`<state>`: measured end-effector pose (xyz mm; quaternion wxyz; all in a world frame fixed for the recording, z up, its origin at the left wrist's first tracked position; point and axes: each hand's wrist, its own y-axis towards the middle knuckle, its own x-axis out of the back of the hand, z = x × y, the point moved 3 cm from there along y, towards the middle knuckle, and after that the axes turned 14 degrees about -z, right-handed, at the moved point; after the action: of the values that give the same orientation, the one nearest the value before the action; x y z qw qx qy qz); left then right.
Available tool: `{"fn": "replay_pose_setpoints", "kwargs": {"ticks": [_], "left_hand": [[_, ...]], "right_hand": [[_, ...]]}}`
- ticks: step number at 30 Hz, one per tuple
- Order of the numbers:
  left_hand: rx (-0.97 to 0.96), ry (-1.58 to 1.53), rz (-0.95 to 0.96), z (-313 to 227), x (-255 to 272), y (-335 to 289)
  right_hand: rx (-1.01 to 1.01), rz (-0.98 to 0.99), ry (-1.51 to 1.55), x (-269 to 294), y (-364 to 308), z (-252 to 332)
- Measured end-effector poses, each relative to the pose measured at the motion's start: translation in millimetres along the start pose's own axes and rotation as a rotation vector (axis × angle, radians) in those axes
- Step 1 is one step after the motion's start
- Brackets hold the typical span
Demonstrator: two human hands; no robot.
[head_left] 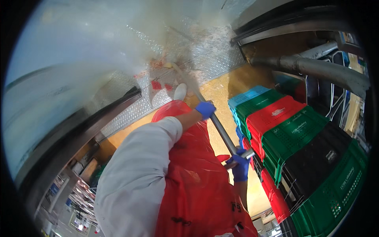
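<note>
My left hand (205,110), in a blue glove, wraps round the shaft of a long-handled tool with a T-shaped grip (222,130). Lower right of it, my right hand (240,169), also gloved in blue, closes on the T-grip end. The tool slants away from me to the floor. Haze blurs its far end, so I cannot make out its kind. Beside that end, reddish scraps (158,63) and red flat pieces (156,85) lie on the metal tread-plate floor (215,65). A white shoe (180,92) stands close by.
Stacked green, red, black and blue plastic crates (282,112) rise at my right. Behind them runs a thick grey pipe (316,67). Dark-edged door frames (79,136) stand on both sides of the tread plate. White mist covers the upper left. The nearer floor (219,89) is yellowish.
</note>
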<state>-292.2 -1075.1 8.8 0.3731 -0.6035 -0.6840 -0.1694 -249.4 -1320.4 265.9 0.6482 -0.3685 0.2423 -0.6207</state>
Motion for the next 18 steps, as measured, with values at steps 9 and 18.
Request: {"fn": "replay_pose_setpoints", "kwargs": {"ticks": [9, 18], "left_hand": [[0.463, 0.257, -0.330, 238, 71, -86], [0.540, 0.277, -0.477, 167, -17, -31]], "right_hand": [[-0.059, 0.605, -0.236, -245, 82, -56], [0.013, 0.301, -0.322, -179, 93, -10]]}}
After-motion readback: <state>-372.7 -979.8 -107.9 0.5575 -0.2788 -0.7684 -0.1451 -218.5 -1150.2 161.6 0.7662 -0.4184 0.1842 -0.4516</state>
